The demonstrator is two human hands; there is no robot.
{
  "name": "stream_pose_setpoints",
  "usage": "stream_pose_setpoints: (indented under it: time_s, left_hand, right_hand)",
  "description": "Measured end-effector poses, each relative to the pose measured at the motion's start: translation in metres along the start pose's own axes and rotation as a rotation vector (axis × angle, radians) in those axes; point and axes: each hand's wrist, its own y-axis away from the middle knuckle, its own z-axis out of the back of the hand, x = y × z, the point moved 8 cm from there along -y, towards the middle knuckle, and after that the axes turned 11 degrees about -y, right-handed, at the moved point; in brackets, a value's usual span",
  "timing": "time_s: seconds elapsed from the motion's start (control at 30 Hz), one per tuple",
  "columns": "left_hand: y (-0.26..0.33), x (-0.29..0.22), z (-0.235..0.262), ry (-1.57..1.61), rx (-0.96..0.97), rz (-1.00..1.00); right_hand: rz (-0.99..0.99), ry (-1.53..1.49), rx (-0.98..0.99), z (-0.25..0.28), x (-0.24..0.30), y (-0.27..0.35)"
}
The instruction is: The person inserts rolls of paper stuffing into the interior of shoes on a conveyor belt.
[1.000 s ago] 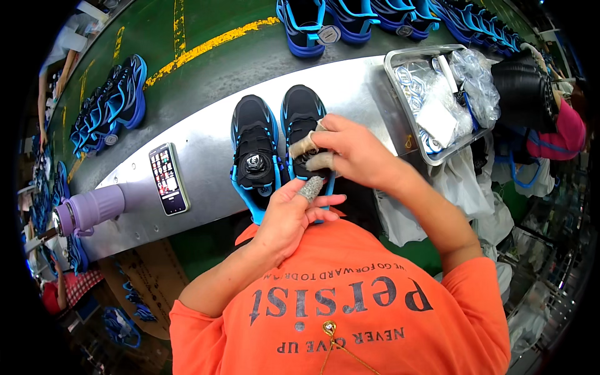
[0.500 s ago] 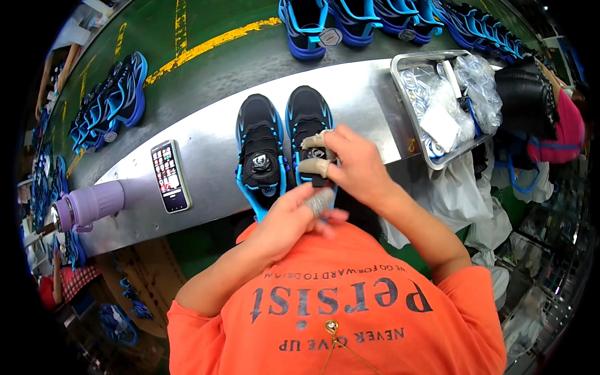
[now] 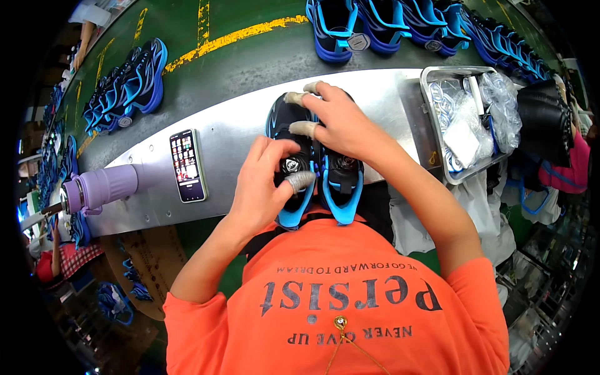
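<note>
Two black sneakers with blue trim stand side by side before me, toes pointing away: a left shoe (image 3: 289, 112) and a right shoe (image 3: 342, 181). Each carries a round lacing dial on its tongue. Curled about the left shoe's dial (image 3: 291, 165) is my left hand (image 3: 259, 181), grey tape on its thumb and index finger above the dial. My right hand (image 3: 340, 122) reaches across the right shoe, fingers apart and stretched over the left shoe's upper. Pale finger covers sit on several of its fingertips. It hides much of the right shoe's front.
A phone (image 3: 187, 165) with a lit screen and a purple bottle (image 3: 106, 189) lie left on the metal table (image 3: 231, 134). A metal tray (image 3: 447, 164) of plastic bags and round tags stands right. More sneakers (image 3: 334, 37) line the green surface beyond, with another group (image 3: 134, 81) at left.
My left hand has moved up from near my shirt to the left shoe's dial. My right hand has left the right shoe's dial and gone forward and left. The view has shifted slightly.
</note>
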Motion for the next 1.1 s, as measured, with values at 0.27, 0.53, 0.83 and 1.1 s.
stream_pose_setpoints:
  time_s: [0.27,0.53,0.83,1.1]
  left_hand:
    - [-0.001,0.011,0.000,0.023,0.044,-0.009]
    - [-0.002,0.012,-0.004,0.009,0.070,0.054]
    - [-0.010,0.009,-0.003,0.026,0.130,-0.001]
    - [-0.010,0.004,-0.006,0.029,0.212,-0.116]
  right_hand:
    - [-0.102,-0.049,0.166,-0.037,-0.024,-0.023]
    - [-0.074,-0.056,0.109,-0.036,-0.030,-0.022]
    - [-0.142,-0.056,0.183,-0.034,-0.027,-0.023]
    - [-0.166,-0.068,0.204,-0.033,-0.028,-0.024]
